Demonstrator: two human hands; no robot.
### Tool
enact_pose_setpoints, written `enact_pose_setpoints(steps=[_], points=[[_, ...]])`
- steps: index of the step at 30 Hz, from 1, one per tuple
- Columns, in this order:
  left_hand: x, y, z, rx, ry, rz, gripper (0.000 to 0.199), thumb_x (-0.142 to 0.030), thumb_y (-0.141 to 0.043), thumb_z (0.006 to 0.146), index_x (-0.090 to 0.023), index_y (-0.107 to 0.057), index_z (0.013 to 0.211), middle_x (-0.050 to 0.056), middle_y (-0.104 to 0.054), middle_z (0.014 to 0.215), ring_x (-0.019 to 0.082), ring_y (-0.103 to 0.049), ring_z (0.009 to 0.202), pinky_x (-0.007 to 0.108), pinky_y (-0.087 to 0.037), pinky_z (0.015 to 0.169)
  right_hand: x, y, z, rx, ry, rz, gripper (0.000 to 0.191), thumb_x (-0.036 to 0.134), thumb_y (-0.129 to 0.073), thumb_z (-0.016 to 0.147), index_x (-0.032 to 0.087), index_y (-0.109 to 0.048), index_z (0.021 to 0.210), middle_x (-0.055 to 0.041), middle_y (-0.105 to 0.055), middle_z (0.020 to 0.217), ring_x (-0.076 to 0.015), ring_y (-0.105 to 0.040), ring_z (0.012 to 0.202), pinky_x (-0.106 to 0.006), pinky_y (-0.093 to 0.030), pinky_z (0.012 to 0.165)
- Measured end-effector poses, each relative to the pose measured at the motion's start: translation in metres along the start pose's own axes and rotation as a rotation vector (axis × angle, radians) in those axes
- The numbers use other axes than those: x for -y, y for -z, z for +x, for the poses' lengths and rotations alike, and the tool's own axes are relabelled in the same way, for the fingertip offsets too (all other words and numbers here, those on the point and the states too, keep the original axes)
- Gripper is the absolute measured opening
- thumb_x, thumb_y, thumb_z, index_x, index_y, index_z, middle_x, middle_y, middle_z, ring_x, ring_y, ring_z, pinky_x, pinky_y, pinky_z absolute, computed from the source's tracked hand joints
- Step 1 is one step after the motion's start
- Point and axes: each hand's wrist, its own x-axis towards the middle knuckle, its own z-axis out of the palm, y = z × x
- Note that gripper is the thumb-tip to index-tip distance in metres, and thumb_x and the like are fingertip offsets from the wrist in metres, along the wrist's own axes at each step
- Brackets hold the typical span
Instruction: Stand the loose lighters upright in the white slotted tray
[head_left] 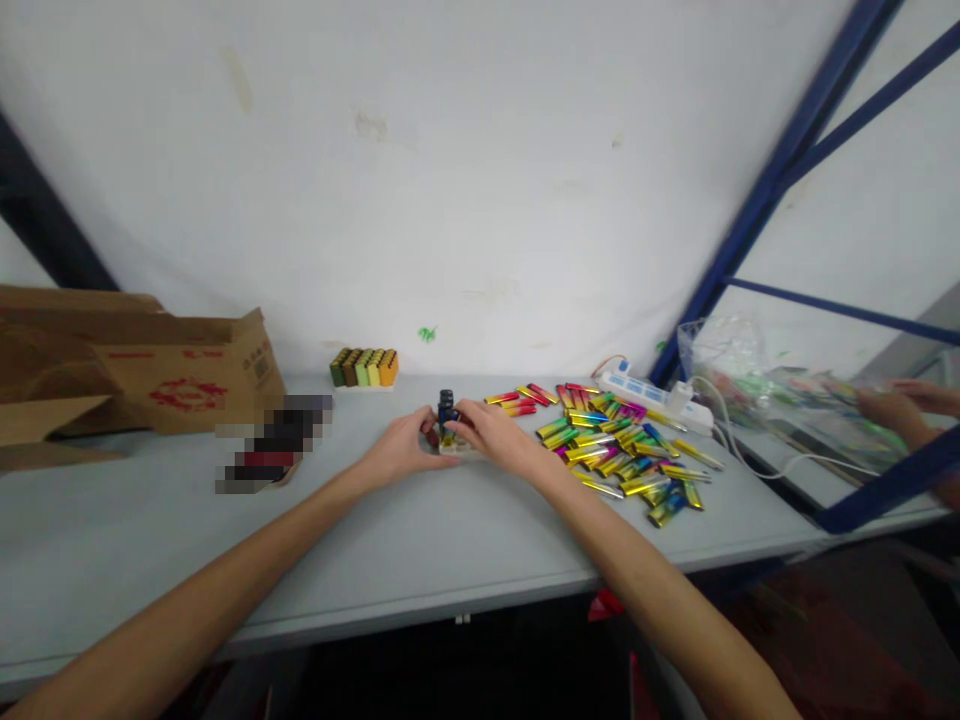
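Observation:
Both of my hands meet at the middle of the grey table, around a small pale tray (466, 453) with dark upright pieces (446, 405) in it. My left hand (409, 443) is at the tray's left side, its fingers curled by a dark reddish piece. On the right side, my right hand (484, 430) has its fingers bent over the dark pieces; what its fingertips pinch is too small to make out. A pile of shiny multicoloured tubes (622, 440) lies to the right of my right hand.
An open cardboard box (202, 385) stands at the left, near a blurred dark object (281, 440). A block of coloured cylinders (365, 367) is by the wall. At right are a power strip (656, 397), blue frame (772, 190), plastic bag (724, 360) and another person's hands (900, 410).

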Motion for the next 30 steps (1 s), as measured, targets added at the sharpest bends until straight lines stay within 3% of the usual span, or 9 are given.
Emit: enact_pose_setpoints(steps=[5, 9, 12, 15, 19, 22, 23, 26, 30], points=[[0.001, 0.000, 0.001, 0.003, -0.019, 0.006, 0.053, -0.060, -0.079, 0.060, -0.022, -0.051, 0.084, -0.003, -0.061, 0.078, 0.016, -0.053, 0.069, 0.028, -0.039, 0.063, 0.000, -0.008, 0.003, 0.006, -0.050, -0.040, 0.020, 0.036, -0.057, 0.101, 0.019, -0.059, 0.113, -0.0083, -0.069, 0.099, -0.0186, -0.063, 0.087, -0.028, -0.045, 0.078], [0.002, -0.001, 0.001, 0.012, 0.001, 0.012, 0.054, -0.062, -0.079, 0.061, -0.023, -0.046, 0.080, -0.005, -0.058, 0.072, 0.016, -0.051, 0.066, 0.027, -0.037, 0.061, -0.001, -0.005, 0.000, 0.035, -0.037, -0.090, 0.024, 0.042, -0.059, 0.100, 0.018, -0.062, 0.100, -0.0068, -0.066, 0.089, -0.0176, -0.060, 0.081, -0.028, -0.043, 0.074], [0.004, 0.000, 0.002, 0.019, -0.003, 0.039, 0.055, -0.064, -0.078, 0.062, -0.023, -0.047, 0.082, -0.005, -0.058, 0.073, 0.016, -0.051, 0.067, 0.027, -0.036, 0.061, -0.003, 0.004, -0.002, 0.105, 0.019, -0.039, 0.028, 0.044, -0.063, 0.097, 0.017, -0.063, 0.090, -0.0036, -0.064, 0.082, -0.0154, -0.057, 0.074, -0.026, -0.040, 0.070], [0.005, 0.000, 0.003, 0.035, -0.007, 0.049, 0.057, -0.066, -0.078, 0.062, -0.023, -0.047, 0.083, -0.003, -0.061, 0.077, 0.017, -0.053, 0.068, 0.028, -0.038, 0.062, -0.016, 0.027, -0.004, 0.081, -0.007, -0.049, 0.027, 0.040, -0.057, 0.101, 0.017, -0.065, 0.089, -0.0020, -0.065, 0.077, -0.0141, -0.056, 0.070, -0.025, -0.039, 0.068], [0.006, 0.001, 0.004, 0.047, -0.006, 0.039, 0.059, -0.069, -0.077, 0.061, -0.024, -0.045, 0.083, -0.002, -0.064, 0.079, 0.018, -0.057, 0.068, 0.029, -0.039, 0.062, -0.060, 0.081, -0.024, -0.012, -0.269, -0.259, 0.020, 0.024, -0.053, 0.102, 0.015, -0.070, 0.098, -0.0081, -0.072, 0.091, -0.0167, -0.062, 0.083, -0.028, -0.043, 0.079], [0.004, 0.002, 0.004, 0.054, -0.006, 0.026, 0.060, -0.069, -0.078, 0.061, -0.024, -0.043, 0.081, -0.001, -0.067, 0.081, 0.019, -0.058, 0.069, 0.029, -0.040, 0.062, -0.097, 0.123, -0.052, 0.094, -0.658, -0.329, 0.015, 0.018, -0.061, 0.095, 0.013, -0.073, 0.100, -0.0124, -0.075, 0.099, -0.0192, -0.066, 0.090, -0.029, -0.046, 0.085], [0.003, 0.002, 0.003, 0.052, -0.005, 0.022, 0.060, -0.068, -0.078, 0.061, -0.024, -0.043, 0.080, -0.001, -0.067, 0.082, 0.019, -0.058, 0.069, 0.029, -0.040, 0.062, -0.106, 0.133, -0.061, 0.123, -0.720, -0.331, 0.014, 0.018, -0.064, 0.092, 0.011, -0.075, 0.097, -0.0142, -0.076, 0.098, -0.0208, -0.067, 0.089, -0.030, -0.047, 0.082], [0.000, 0.004, 0.003, 0.044, 0.002, -0.005, 0.059, -0.066, -0.080, 0.058, -0.024, -0.044, 0.079, -0.001, -0.068, 0.082, 0.019, -0.058, 0.069, 0.029, -0.040, 0.062, -0.127, 0.153, -0.085, 0.162, -0.797, -0.318, 0.016, 0.017, -0.068, 0.086, 0.012, -0.077, 0.099, -0.0133, -0.077, 0.102, -0.0217, -0.070, 0.090, -0.029, -0.050, 0.081], [0.001, 0.003, 0.003, 0.038, 0.005, -0.041, 0.059, -0.065, -0.081, 0.056, -0.025, -0.044, 0.078, -0.002, -0.069, 0.081, 0.019, -0.058, 0.069, 0.028, -0.041, 0.063, -0.138, 0.156, -0.097, 0.241, -0.866, -0.272, 0.020, 0.017, -0.076, 0.077, 0.017, -0.080, 0.097, -0.0081, -0.079, 0.101, -0.0216, -0.072, 0.088, -0.028, -0.052, 0.078]])
